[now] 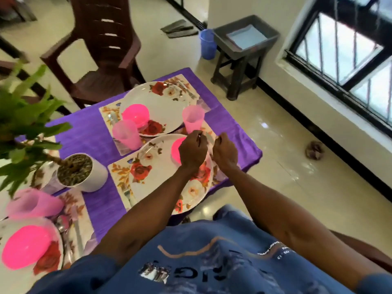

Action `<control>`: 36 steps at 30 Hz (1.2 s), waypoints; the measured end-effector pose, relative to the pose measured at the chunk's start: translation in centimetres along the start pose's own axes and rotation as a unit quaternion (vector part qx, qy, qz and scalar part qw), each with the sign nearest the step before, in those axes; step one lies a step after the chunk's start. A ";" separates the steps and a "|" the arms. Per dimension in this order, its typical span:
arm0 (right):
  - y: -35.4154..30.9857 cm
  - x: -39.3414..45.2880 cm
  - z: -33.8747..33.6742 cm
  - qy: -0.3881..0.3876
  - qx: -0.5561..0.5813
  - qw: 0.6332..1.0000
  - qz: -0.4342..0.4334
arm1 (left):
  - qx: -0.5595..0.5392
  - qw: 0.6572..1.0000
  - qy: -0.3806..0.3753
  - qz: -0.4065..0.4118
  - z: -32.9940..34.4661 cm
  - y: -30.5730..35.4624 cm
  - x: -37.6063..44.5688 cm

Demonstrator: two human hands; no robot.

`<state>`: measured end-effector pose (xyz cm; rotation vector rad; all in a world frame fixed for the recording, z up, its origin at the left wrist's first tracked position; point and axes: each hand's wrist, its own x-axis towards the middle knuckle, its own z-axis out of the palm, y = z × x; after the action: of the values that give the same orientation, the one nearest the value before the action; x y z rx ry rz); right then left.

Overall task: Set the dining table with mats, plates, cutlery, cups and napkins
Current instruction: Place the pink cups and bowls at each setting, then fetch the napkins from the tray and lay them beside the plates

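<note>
Both hands (pixel 209 153) pinch cutlery (pixel 209 138) beside plate (pixel 161 181).

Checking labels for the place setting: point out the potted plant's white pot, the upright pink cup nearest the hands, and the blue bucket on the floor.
white pot (pixel 96 177): head view, on its outer side wall.
pink cup (pixel 193 119): head view, mid-wall below the rim.
blue bucket (pixel 207 44): head view, on its front wall.

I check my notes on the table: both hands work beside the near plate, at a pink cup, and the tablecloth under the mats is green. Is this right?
One detail is wrong: the tablecloth is purple, not green. The head view shows it. The rest holds: the left hand and right hand work beside the near plate, at the pink cup.
</note>
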<state>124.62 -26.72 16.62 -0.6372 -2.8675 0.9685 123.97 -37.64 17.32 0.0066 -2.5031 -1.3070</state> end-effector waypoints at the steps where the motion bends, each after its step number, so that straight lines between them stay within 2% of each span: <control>1: 0.8 0.3 -0.6 0.006 -0.010 1.000 0.002 | -0.008 1.000 -0.021 0.000 1.0 0.7 0.0; 6: 4.8 2.8 -4.4 0.058 -0.032 0.997 0.042 | -0.027 0.995 -0.097 -0.009 6.4 3.2 0.6; 14: 11.7 12.8 -7.8 0.100 0.015 0.993 0.067 | -0.011 0.988 -0.144 -0.046 17.2 8.0 3.2; 19: 18.5 20.6 -11.5 0.056 0.011 0.996 0.067 | 0.061 0.983 -0.157 -0.079 27.8 11.3 6.0; 24: 25.9 25.4 -16.9 -0.013 -0.029 0.994 0.107 | 0.140 0.955 -0.234 -0.118 37.0 15.5 5.6; 30: 31.4 30.1 -20.6 -0.091 -0.081 0.987 0.102 | 0.251 0.901 -0.352 -0.023 44.6 18.0 6.0; 36: 32.8 36.2 -21.8 -0.101 -0.121 0.983 0.092 | 0.261 0.906 -0.329 -0.056 49.4 19.2 10.9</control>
<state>107.36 23.69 11.71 -0.8832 -3.1847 0.7482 102.55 11.44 9.37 -0.2052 -3.4104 -0.6915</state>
